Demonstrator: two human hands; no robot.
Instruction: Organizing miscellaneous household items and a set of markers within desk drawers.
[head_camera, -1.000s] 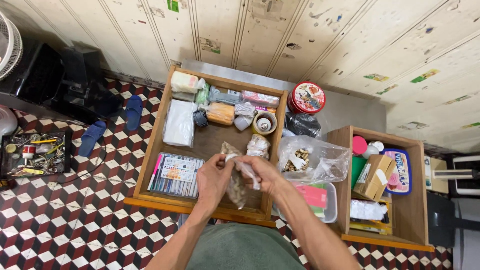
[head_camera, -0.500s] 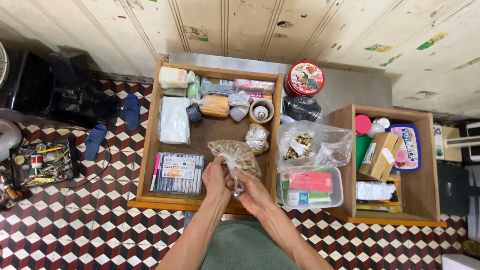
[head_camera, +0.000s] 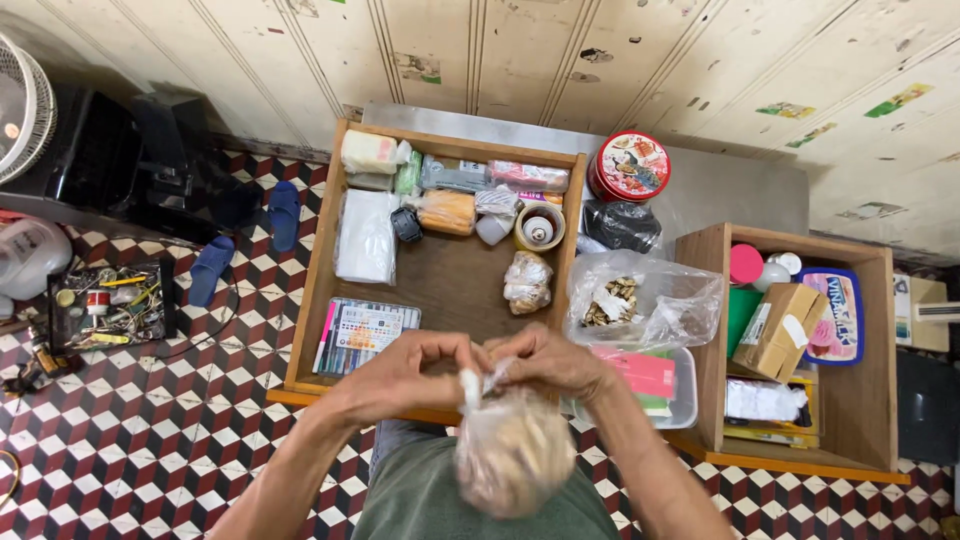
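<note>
Over the drawer (head_camera: 305, 300), both hands' fingers (head_camera: 478, 352) pinch a filled plastic bag (head_camera: 513, 450).

The floor (head_camera: 150, 440) carries a cube pattern of dark red, black and white tiles. The wooden drawer (head_camera: 310, 270) is brown, darker inside. The round tin (head_camera: 630, 167) at its far right corner is red with a multicoloured lid picture. Two slippers (head_camera: 250, 240) on the floor are blue. The clear plastic bag (head_camera: 512, 450) shows pale tan contents. The wall (head_camera: 600, 60) is cream, flecked with green label scraps.
</note>
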